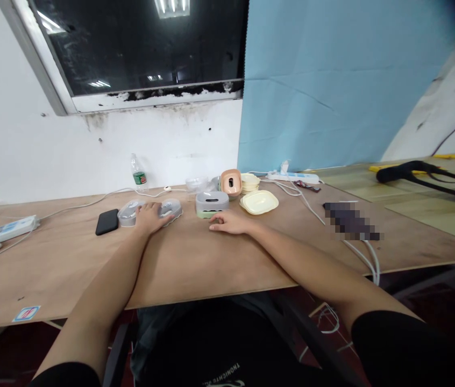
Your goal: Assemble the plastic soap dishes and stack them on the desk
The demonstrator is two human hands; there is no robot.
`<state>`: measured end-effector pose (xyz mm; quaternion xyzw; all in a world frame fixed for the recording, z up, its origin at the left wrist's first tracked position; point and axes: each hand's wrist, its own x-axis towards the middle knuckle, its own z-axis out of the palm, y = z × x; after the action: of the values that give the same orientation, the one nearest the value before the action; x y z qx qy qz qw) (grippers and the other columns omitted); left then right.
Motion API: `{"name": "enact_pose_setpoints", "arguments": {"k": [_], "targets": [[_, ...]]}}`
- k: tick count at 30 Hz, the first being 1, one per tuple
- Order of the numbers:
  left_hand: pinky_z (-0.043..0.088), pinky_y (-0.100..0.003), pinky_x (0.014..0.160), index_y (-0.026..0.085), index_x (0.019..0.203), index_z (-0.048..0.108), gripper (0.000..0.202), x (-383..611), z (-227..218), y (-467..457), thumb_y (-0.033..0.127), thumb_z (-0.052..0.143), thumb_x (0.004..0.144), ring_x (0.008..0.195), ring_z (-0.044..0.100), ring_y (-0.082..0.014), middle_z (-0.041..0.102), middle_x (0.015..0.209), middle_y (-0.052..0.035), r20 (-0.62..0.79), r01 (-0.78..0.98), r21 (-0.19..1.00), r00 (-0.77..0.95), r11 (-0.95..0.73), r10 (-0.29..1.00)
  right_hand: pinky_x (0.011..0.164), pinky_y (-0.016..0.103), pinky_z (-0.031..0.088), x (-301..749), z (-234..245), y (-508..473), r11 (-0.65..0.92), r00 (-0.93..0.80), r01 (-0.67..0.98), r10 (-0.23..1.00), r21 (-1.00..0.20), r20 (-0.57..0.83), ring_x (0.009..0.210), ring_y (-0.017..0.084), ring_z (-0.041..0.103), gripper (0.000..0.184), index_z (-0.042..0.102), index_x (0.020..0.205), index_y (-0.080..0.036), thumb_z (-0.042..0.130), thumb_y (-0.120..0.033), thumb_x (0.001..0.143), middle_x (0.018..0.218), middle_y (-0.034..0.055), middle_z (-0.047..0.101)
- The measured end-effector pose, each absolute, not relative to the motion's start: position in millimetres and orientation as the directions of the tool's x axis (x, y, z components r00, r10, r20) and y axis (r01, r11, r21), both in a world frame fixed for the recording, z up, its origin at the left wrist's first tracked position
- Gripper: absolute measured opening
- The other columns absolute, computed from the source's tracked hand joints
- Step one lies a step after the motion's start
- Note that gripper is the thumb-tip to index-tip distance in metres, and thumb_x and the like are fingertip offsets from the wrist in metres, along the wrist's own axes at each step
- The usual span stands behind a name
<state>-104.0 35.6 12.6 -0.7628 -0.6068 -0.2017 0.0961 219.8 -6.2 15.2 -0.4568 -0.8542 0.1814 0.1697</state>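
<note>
My left hand lies palm down between two translucent grey plastic pieces, with its thumb stretched out to the right. One rounded grey piece is on its left, the other grey piece on its right by the thumb. My right hand rests on the table, loosely curved, with thumb and forefinger apart. Its fingertips are at the front of a small box with a grey slotted top and a pale green base; whether they touch it I cannot tell. Neither hand holds anything visible.
Behind the box stand an orange slotted box and stacked cream lids, with a cream lid in front. A black phone, a bottle, power strips and white cables surround the work area on the wooden table.
</note>
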Motion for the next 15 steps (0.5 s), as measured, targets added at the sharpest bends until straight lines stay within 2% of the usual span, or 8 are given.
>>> {"name": "enact_pose_setpoints", "arguments": {"k": [6, 9, 12, 15], "targets": [[0.016, -0.061, 0.108, 0.020, 0.121, 0.062, 0.064, -104.6, 16.0, 34.3, 0.066, 0.038, 0.084, 0.118, 0.050, -0.0375, 0.059, 0.128, -0.0157, 0.436, 0.977, 0.071, 0.149, -0.199, 0.888, 0.057, 0.024, 0.033, 222.2, 8.7, -0.9, 0.539, -0.543, 0.699, 0.828, -0.470, 0.142, 0.066, 0.014, 0.053, 0.049, 0.068, 0.108, -0.017, 0.059, -0.057, 0.082, 0.076, 0.0034, 0.063], [0.011, -0.063, 0.108, 0.022, 0.103, 0.071, 0.058, -108.6, 20.1, 35.0, 0.063, 0.033, 0.087, 0.116, 0.051, -0.0378, 0.065, 0.119, -0.0133, 0.451, 0.986, 0.069, 0.103, -0.150, 0.887, 0.058, 0.024, 0.034, 222.6, 7.8, -0.6, 0.541, -0.548, 0.690, 0.825, -0.481, 0.141, 0.066, 0.014, 0.054, 0.050, 0.067, 0.109, -0.017, 0.058, -0.058, 0.083, 0.078, 0.0042, 0.064], [0.010, -0.066, 0.106, 0.025, 0.088, 0.074, 0.056, -116.1, 23.3, 36.4, 0.064, 0.033, 0.087, 0.116, 0.051, -0.0382, 0.068, 0.115, -0.0099, 0.433, 0.986, 0.124, 0.050, -0.114, 0.900, 0.058, 0.024, 0.035, 222.4, 9.1, -1.8, 0.537, -0.550, 0.687, 0.825, -0.490, 0.132, 0.067, 0.015, 0.056, 0.049, 0.067, 0.111, -0.017, 0.058, -0.057, 0.083, 0.081, 0.0051, 0.066], [0.009, -0.065, 0.108, 0.026, 0.099, 0.071, 0.054, -120.5, 23.3, 36.8, 0.068, 0.040, 0.083, 0.118, 0.052, -0.0373, 0.066, 0.121, -0.0077, 0.427, 0.967, 0.201, 0.056, -0.155, 0.903, 0.059, 0.025, 0.036, 222.0, 10.4, -2.7, 0.534, -0.547, 0.694, 0.827, -0.483, 0.130, 0.068, 0.016, 0.056, 0.049, 0.067, 0.110, -0.017, 0.059, -0.057, 0.083, 0.082, 0.0056, 0.066]]}}
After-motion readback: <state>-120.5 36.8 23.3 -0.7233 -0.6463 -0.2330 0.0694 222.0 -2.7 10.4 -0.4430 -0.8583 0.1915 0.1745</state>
